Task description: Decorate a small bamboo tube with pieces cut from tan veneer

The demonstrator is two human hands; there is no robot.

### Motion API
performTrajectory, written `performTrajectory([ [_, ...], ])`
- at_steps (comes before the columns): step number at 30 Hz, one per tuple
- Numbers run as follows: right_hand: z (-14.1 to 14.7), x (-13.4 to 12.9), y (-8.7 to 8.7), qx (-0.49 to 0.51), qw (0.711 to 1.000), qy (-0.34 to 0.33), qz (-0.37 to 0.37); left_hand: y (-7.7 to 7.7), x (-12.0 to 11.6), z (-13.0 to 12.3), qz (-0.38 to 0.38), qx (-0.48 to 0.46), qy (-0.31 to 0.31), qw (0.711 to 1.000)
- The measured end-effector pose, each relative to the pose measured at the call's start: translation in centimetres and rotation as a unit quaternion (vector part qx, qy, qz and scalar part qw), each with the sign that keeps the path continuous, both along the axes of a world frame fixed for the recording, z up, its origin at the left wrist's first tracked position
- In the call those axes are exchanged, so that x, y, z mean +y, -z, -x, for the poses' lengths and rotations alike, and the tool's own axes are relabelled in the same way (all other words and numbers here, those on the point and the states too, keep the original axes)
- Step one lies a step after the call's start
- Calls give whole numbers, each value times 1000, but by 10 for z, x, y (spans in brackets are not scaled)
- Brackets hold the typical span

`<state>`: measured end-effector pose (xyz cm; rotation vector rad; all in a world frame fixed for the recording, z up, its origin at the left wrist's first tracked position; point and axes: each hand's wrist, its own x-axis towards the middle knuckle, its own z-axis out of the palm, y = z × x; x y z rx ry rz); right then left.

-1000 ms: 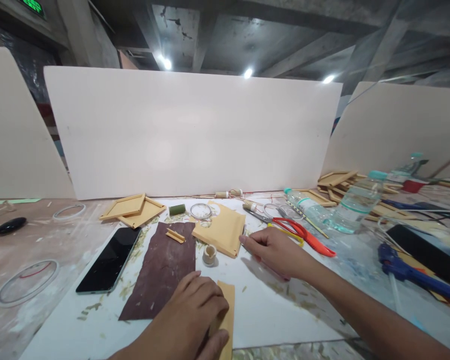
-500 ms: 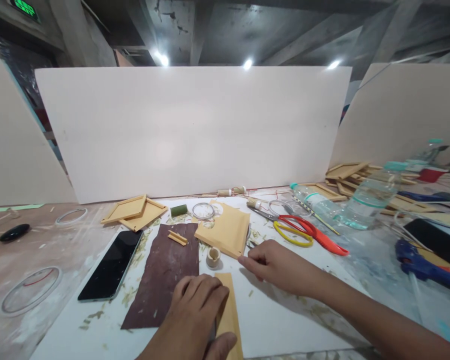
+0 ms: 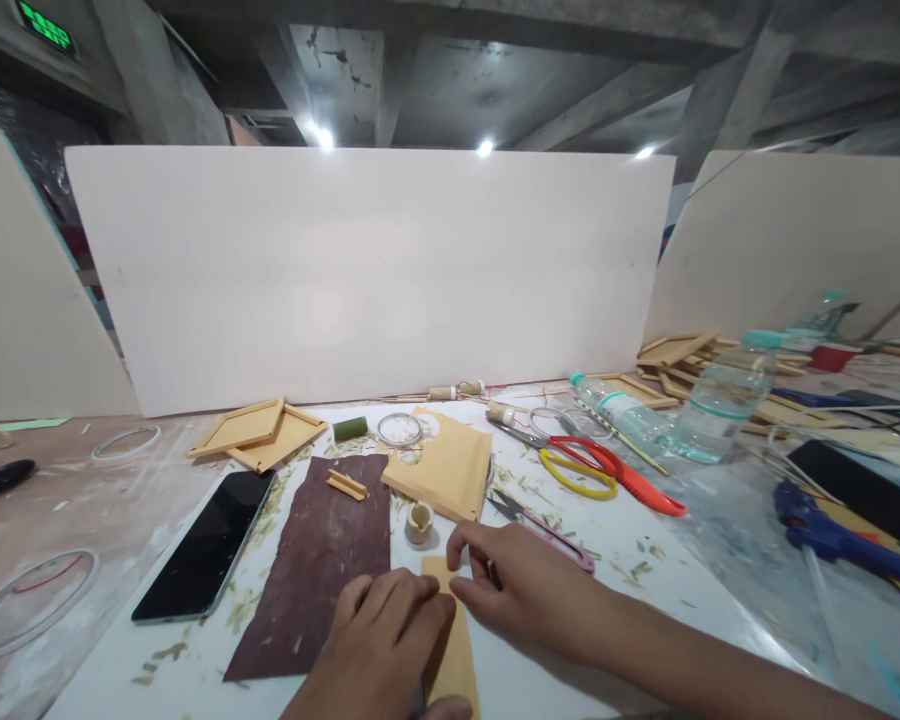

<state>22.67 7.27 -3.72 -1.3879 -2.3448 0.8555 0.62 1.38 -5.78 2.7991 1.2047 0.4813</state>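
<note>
My left hand [image 3: 386, 645] lies over the left side of a narrow tan card strip [image 3: 456, 665]. Its fingers are together and bent, gripping the strip, with the thumb low at the frame's bottom edge. At the strip's upper right edge is my right hand [image 3: 521, 585], index finger and thumb curled towards each other; anything between their tips is too small to make out. Just beyond the strip stands a short hollow bamboo ring [image 3: 419, 524]. Small pink-handled scissors [image 3: 547, 535] lie beside the right hand. A torn-edged tan card piece [image 3: 450, 465] rests behind the ring.
Left are a brown sheet [image 3: 330, 570] bearing a small wooden piece [image 3: 346, 485], and a phone [image 3: 206, 550]. Red-and-yellow scissors [image 3: 581, 472] and water bottles [image 3: 727, 400] lie or stand right, near a blue glue gun [image 3: 817, 520]. A white board [image 3: 379, 280] rises behind.
My right hand has moved left and nearer, from the corner of the torn card to the strip's upper end, uncovering the pink-handled scissors. My left hand stays on the strip. The view has shifted slightly.
</note>
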Motion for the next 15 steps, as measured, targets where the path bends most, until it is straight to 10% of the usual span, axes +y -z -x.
performTrajectory([
  [15,-6,-3,-3,-15,1000,-4,-22,28,17,15,-103,7,19,994],
])
